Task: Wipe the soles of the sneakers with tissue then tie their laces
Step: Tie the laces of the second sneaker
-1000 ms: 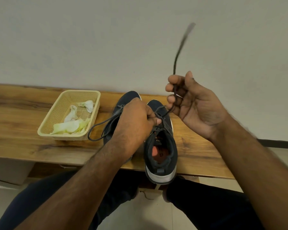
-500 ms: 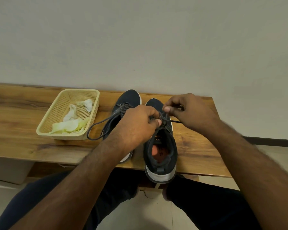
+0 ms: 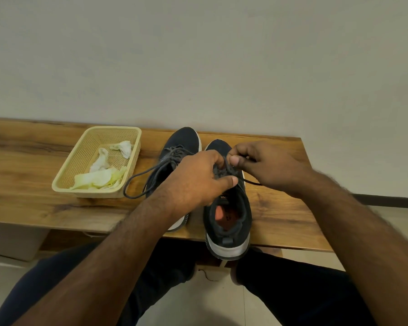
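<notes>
Both hands pinching the laces (image 3: 224, 169) above the right sneaker (image 3: 227, 208): left hand (image 3: 198, 180) pinning the crossing in place, right hand (image 3: 264, 165) gripping a strand, likely to draw the knot tight. Pair parked toes-to-wall on the counter (image 3: 33, 165), heels within easy reach. Left sneaker (image 3: 181, 141) laces trailing loose. Used tissue (image 3: 99, 161) dumped in the basket (image 3: 64, 182), out of the way

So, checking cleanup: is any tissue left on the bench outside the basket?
No, the tissue lies inside the basket.
</notes>
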